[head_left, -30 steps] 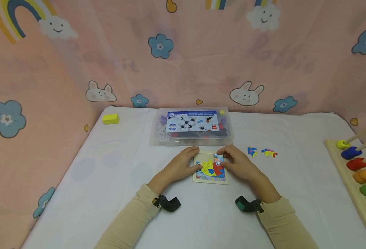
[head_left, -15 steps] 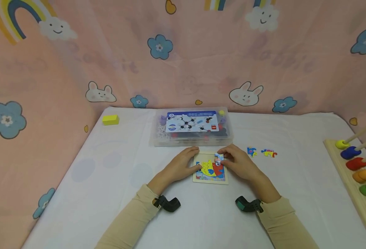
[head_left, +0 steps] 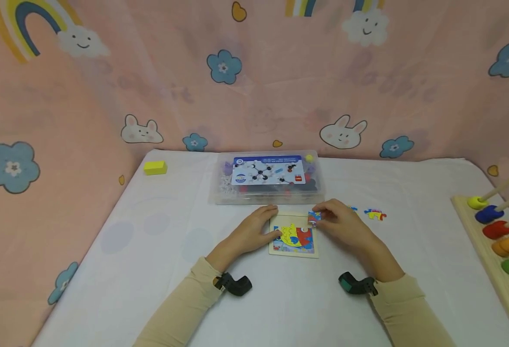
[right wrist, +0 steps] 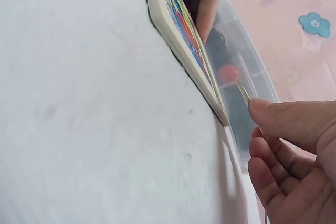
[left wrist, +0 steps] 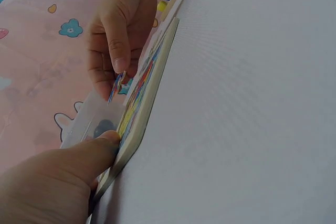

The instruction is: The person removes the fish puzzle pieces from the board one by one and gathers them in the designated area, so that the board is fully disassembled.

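Observation:
A small wooden jigsaw puzzle board [head_left: 286,220] lies flat on the white cloth, partly filled with a yellow, red and blue picture. My left hand [head_left: 253,232] holds the board at its left side, the thumb [left wrist: 100,148] over the edge in the left wrist view. Between thumb and fingers my right hand [head_left: 345,227] pinches a puzzle piece [head_left: 314,218] just above the board's upper right corner. That piece [right wrist: 243,92] is seen edge-on in the right wrist view. Bare wood shows along the board's upper part. Right of the hand lies a loose puzzle piece [head_left: 375,214]; another [head_left: 353,209] is mostly hidden behind it.
A clear plastic case [head_left: 266,195] with a molecule-picture label stands behind the board. At the far left sits a yellow block [head_left: 155,167]. A wooden bead counter [head_left: 488,260] with coloured beads stands at the right. Patterned pink cloth [head_left: 276,96] hangs behind the table.
My right hand has lifted the puzzle piece from the board's upper right and moved slightly right, covering part of a loose piece. The left hand keeps its hold.

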Motion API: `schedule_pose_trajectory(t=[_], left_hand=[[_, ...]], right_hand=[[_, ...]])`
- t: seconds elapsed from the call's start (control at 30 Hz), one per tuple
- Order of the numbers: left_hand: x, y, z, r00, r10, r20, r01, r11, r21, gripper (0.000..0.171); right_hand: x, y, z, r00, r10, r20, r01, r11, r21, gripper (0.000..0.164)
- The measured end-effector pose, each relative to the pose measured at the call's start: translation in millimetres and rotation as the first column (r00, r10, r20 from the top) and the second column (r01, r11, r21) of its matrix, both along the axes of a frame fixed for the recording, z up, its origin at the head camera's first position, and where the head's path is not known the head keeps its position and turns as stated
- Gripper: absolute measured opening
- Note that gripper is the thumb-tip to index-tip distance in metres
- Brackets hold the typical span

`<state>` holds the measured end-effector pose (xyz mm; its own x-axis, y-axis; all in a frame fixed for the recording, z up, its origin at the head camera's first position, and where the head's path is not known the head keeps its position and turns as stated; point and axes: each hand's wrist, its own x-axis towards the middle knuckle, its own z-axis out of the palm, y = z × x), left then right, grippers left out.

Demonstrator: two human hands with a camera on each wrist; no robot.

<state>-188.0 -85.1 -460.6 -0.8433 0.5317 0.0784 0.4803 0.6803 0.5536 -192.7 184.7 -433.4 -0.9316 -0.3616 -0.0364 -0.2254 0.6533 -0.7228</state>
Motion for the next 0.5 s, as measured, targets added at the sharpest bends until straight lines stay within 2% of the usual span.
schedule_pose_trajectory(t=[0.2, 0.5], left_hand=[[0.0, 0.7, 0.8, 1.000, -0.001, 0.002, 0.001, 1.000, -0.001, 0.063], [0.7, -0.3, 1.9, 1.000, 0.002, 0.010, -0.002, 1.000, -0.009, 0.063]], right_hand=[[3.3, 25.8, 4.1, 0.999, -0.026, -0.035, 0.028, 0.999, 0.038, 0.030], [9.0, 68.6, 8.5, 0.982, -0.055, -0.179, 0.073, 0.993, 0.094, 0.030]])
